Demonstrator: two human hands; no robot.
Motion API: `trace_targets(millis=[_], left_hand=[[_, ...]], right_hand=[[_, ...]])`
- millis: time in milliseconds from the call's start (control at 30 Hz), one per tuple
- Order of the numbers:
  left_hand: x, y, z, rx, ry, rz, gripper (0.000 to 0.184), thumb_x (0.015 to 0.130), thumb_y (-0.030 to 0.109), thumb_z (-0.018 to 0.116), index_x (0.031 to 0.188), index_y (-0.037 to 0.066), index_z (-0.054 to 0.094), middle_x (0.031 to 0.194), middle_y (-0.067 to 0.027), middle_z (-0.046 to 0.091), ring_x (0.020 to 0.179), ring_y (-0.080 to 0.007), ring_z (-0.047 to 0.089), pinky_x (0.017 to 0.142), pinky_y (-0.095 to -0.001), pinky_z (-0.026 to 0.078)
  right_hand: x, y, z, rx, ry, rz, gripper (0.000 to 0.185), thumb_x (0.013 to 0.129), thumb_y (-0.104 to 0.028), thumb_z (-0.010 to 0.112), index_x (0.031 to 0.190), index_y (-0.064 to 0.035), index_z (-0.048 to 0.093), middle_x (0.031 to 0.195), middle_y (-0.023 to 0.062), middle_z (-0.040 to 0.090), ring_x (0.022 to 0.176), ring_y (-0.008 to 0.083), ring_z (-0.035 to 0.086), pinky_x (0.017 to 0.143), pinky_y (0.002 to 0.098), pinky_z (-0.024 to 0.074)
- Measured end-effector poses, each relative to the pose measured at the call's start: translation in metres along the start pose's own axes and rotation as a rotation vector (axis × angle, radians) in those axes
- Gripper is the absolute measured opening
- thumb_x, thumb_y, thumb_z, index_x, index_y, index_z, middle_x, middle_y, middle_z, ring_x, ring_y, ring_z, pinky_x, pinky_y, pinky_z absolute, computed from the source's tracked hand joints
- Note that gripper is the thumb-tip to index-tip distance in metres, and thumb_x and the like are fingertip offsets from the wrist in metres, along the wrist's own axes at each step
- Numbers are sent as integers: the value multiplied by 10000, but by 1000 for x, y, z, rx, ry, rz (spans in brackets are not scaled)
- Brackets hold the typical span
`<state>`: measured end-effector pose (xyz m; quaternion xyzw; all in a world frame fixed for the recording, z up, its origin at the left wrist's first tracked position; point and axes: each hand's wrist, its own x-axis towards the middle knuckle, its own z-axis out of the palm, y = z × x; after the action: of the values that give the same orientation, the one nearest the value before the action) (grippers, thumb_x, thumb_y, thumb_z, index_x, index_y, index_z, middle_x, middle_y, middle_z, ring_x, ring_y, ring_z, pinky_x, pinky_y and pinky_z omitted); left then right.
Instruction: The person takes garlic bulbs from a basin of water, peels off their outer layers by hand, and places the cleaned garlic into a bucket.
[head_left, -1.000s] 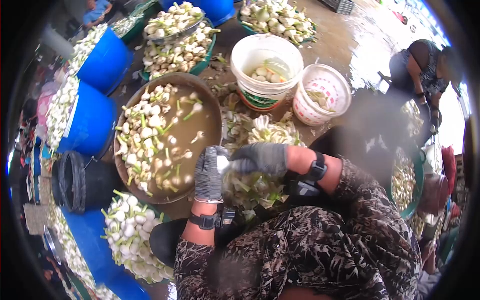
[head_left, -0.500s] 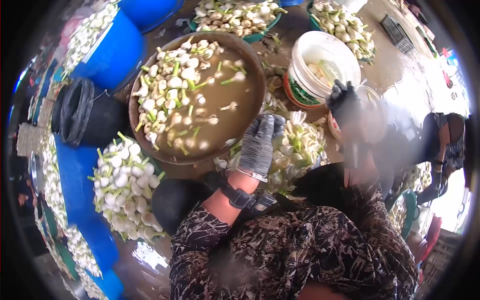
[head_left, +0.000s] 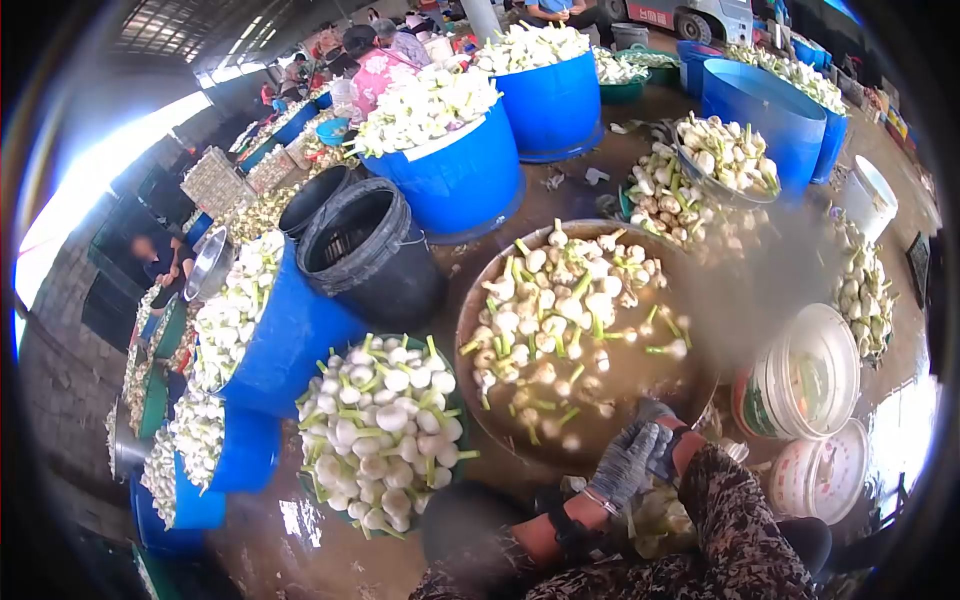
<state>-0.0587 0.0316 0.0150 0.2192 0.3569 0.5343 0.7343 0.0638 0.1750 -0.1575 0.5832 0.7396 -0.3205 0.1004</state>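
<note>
My left hand [head_left: 621,466], in a grey knit glove, is at the near rim of a wide round basin [head_left: 468,312] of brown water. Its fingers are curled in against my right hand [head_left: 662,445], which wears a darker glove and is closed beside it. Whatever they hold, if anything, is hidden between them. Garlic bulbs [head_left: 545,320] with green stem stubs float in the basin, mostly on its left side. Beneath my hands lie pale garlic peelings [head_left: 660,520]. At my left, a heap of cleaner white garlic bulbs [head_left: 380,430] fills a green tub.
White buckets [head_left: 800,385] stand right of the basin. Black buckets [head_left: 365,250] and large blue tubs [head_left: 465,180] of garlic stand beyond it and to the left. People [head_left: 385,65] sit farther back. A blurry smudge covers part of the right side.
My view has swung up and left. My right hand has moved from the white bucket to meet my left hand at the basin's near rim.
</note>
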Motion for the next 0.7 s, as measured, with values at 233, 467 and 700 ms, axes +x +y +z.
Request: trace_targets(millis=[233,467,700], left_hand=[[21,-12,-9,446,288,214,387,966,133,521,1313,-21,444,1352,-137,479,1229,-203,470,1067,-312,355],[11,-19,31,-72,-94,57,455,955,53,508,1392,69,381,1286,-119,512,1119,-248,575,957,-384,514],[-14,-20,48,70,-17,67,348,931,63,574,1265,54,477,1195,-120,548,1050,-247,608,893,-381,558]], right_hand=[[-88,-8,-72,325,254,-413,426,661,-217,770,1043,-95,627,1013,147,662,937,324,642,834,404,505],[-180,-35,-97,631,433,-273,295,1007,-204,391,1158,-29,574,1077,193,652,1039,343,611,892,376,467],[-259,-26,-123,651,805,-212,175,883,-148,644,1015,-34,645,914,114,672,795,206,638,734,319,508]])
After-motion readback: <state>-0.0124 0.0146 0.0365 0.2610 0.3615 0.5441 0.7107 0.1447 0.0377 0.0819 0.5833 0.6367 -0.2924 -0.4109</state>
